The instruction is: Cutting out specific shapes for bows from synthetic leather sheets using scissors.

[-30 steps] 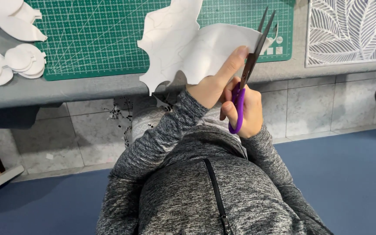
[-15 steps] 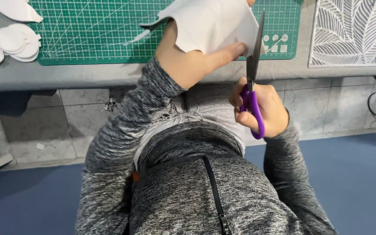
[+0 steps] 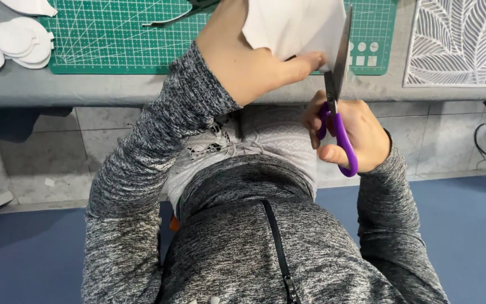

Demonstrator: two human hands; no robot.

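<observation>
Lying across the bottom, nearest the camera and well below the green cutting mat (image 3: pixel 113 39): a blue floor (image 3: pixel 479 236), meeting a band of pale grey tiles (image 3: pixel 40 163). Running above the tiles and under the mat: a grey tabletop (image 3: pixel 57 90), its front edge casting shadow downward. Covering much of that tabletop at upper centre: the mat itself, gridded in white lines. Sitting right of the mat on the same surface: a white panel with a cut leaf pattern (image 3: pixel 459 39). Resting left of the mat, partly overlapping its corner: a stack of small white cut-out shapes (image 3: pixel 12 42). Trailing on the mat's upper part: a thin dark-edged paper offcut (image 3: pixel 167 19).

Reaching up in front of the mat from the lower left: a grey marled sleeve, ending in the left hand (image 3: pixel 254 62), clenching the lower edge of a white sheet (image 3: pixel 296 25) with the thumb pressing on top. Hanging over the mat's right half, lifted off the table: that sheet, held upright toward the camera. Rising below the mat's right end: the right hand (image 3: pixel 347 132), fingers threading and gripping the purple loops of scissors (image 3: pixel 336 95). Pointing up along the sheet's right edge, just beside the left thumb: the blades, looking nearly closed.
</observation>
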